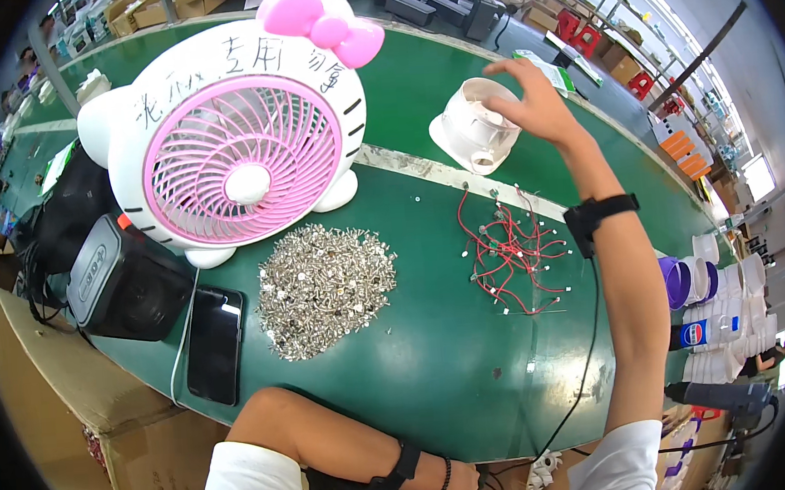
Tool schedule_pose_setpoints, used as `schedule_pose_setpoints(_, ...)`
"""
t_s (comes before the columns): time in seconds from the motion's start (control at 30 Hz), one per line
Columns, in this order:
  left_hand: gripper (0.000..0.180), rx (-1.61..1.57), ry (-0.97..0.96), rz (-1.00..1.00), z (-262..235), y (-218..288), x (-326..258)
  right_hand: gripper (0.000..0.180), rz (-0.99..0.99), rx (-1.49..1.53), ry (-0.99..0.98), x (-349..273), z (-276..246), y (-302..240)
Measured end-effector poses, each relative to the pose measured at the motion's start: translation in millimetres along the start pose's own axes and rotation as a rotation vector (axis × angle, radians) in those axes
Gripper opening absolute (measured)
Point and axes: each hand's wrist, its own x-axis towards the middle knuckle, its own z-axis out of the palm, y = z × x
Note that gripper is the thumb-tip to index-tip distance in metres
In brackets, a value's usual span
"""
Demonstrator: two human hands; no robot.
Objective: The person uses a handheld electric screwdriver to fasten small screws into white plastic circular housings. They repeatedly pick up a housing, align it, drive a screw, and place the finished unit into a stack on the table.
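The right hand is stretched far forward, the arm nearly straight from the lower right of the view, with a black strap round the wrist. Its fingers are spread and curved over the rim of a white plastic housing, touching its top edge; whether they actually grip it cannot be told. The housing is a round, cup-like shell lying tilted on the green surface, beyond a pale strip that runs across it.

The left hand is down at the lower edge, below the near rim of the surface, the forearm bent across the body and a black band on the wrist. The hand is mostly hidden, so how far it is open and what it may hold cannot be told. It is well apart from the housing.

Between the two hands, on the surface, lies a tangle of red wires, just left of the right forearm. Further left is a heap of small silver screws. Behind that heap stands a white and pink cat-shaped fan with a pink bow. Left of the screws a black phone lies flat, beside a black speaker. White and purple plastic parts are stacked at the far right.
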Motion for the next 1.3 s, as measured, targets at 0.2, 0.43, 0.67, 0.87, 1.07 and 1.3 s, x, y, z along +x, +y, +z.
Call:
schedule_pose_setpoints(0.2, 0.025, -0.021, -0.001, -0.022, 6.3, 6.5, 0.8, 0.063, 0.325, -0.112, -0.05, 14.4, 60.9, 25.8)
schedule_pose_setpoints(0.43, 0.025, -0.06, 0.048, -0.053, 10.0, 8.2, 0.8, 0.051, 0.377, -0.114, -0.12, 1.6, 60.7, 35.6)
schedule_pose_setpoints(0.67, 0.025, -0.062, 0.061, -0.094, 12.3, 7.1, 2.2, 0.061, 0.423, 0.024, -0.011, -9.5, 59.6, 61.8)
schedule_pose_setpoints(0.87, 0.025, -0.035, 0.019, -0.129, 23.6, -2.6, 11.3, 0.062, 0.464, 0.099, 0.127, -23.1, 51.9, 74.3)
schedule_pose_setpoints(1.07, 0.025, -0.024, 0.007, -0.15, 32.6, -5.1, 15.4, 0.047, 0.382, -0.055, 0.027, -24.4, 41.8, 54.9)
schedule_pose_setpoints(1.3, 0.025, -0.021, -0.009, -0.116, 45.8, -0.2, 25.2, 0.042, 0.374, -0.101, 0.047, -41.0, 34.7, 71.5)
